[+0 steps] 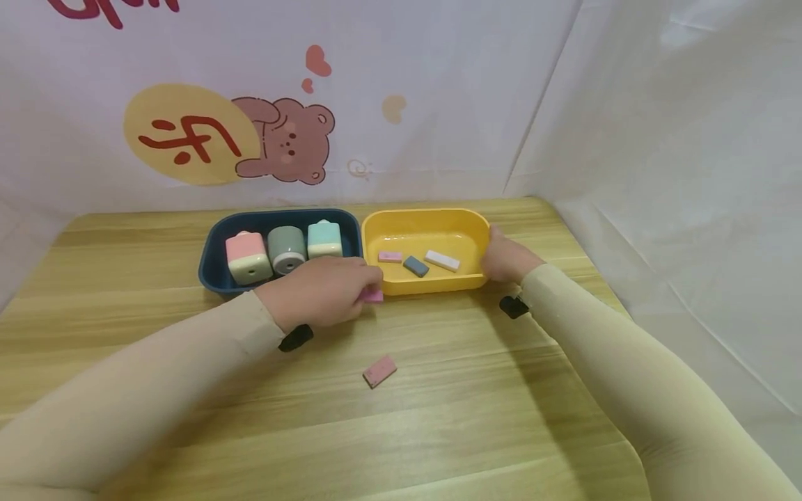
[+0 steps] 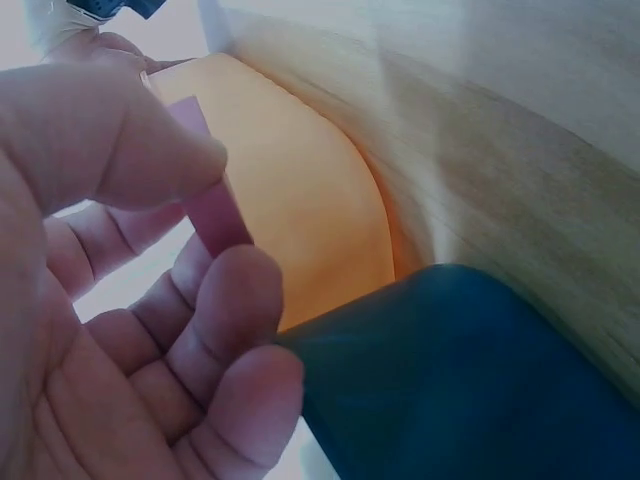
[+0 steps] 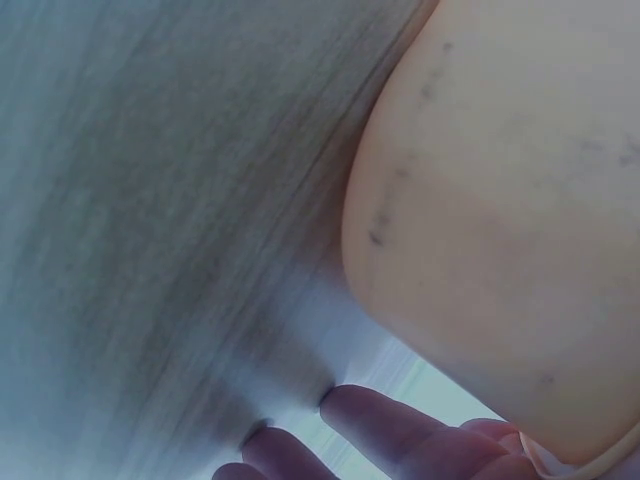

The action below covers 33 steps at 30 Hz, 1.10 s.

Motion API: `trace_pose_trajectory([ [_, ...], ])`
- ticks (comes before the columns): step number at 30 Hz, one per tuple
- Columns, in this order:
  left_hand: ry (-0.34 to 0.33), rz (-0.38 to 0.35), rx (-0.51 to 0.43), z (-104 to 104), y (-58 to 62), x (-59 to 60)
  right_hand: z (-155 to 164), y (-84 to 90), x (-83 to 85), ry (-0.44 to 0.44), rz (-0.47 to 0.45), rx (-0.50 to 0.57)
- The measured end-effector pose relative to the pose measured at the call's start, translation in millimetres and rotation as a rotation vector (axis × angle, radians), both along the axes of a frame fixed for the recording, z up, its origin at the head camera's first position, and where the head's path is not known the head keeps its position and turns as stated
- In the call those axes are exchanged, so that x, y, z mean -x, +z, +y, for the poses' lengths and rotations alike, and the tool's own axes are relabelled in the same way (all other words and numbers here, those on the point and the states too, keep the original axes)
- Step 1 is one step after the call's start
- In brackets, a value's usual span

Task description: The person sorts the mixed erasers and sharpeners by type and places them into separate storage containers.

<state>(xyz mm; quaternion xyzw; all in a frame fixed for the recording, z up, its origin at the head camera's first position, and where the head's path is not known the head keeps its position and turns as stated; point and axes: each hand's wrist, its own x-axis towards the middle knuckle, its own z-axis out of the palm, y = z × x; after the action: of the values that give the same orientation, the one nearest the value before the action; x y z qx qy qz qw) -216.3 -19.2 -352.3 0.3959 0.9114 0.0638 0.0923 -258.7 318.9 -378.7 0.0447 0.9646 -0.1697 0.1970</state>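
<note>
My left hand [image 1: 326, 289] pinches a pink eraser [image 1: 372, 296] between thumb and fingers, just in front of the yellow tray's near left corner. In the left wrist view this eraser [image 2: 215, 195] stands on edge under the thumb, with the orange-looking tray wall behind. The right hand [image 1: 506, 257] grips the right end of the yellow tray [image 1: 432, 284] at its rim; its fingers [image 3: 380, 425] show beside the wall in the right wrist view. Inside that tray lie a pink eraser [image 1: 390, 257], a dark grey eraser [image 1: 415, 266] and a white eraser [image 1: 442, 260].
A reddish-pink eraser [image 1: 379, 371] lies on the wooden table [image 1: 301, 431] in front. Left of the yellow tray, a dark blue tray [image 1: 211, 275] holds a pink sharpener [image 1: 247, 254], a grey one and a mint one. A printed cloth [image 1: 451, 104] hangs behind.
</note>
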Motion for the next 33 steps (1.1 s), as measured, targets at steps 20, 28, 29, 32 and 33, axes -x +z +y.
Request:
trace_pose_trajectory([
  [20, 0.028, 0.017, 0.028, 8.5, 2.0, 6.0, -1.7, 5.4, -4.1, -0.006, -0.009, 0.033],
  [28, 0.039, 0.023, 0.031, 11.7, 2.7, 5.5, -1.7, 4.1, -2.7, 0.002, -0.004, 0.003],
  [29, 0.037, 0.027, 0.03, 11.9, 2.6, 5.2, -2.0, 4.1, -2.7, 0.003, -0.002, 0.0],
  [32, 0.029, 0.039, 0.027, 12.7, 2.8, 4.3, -2.9, 4.2, -2.7, 0.0, 0.004, -0.004],
  [33, 0.026, 0.043, 0.027, 12.9, 2.8, 4.1, -3.0, 4.3, -2.9, 0.0, 0.004, -0.003],
])
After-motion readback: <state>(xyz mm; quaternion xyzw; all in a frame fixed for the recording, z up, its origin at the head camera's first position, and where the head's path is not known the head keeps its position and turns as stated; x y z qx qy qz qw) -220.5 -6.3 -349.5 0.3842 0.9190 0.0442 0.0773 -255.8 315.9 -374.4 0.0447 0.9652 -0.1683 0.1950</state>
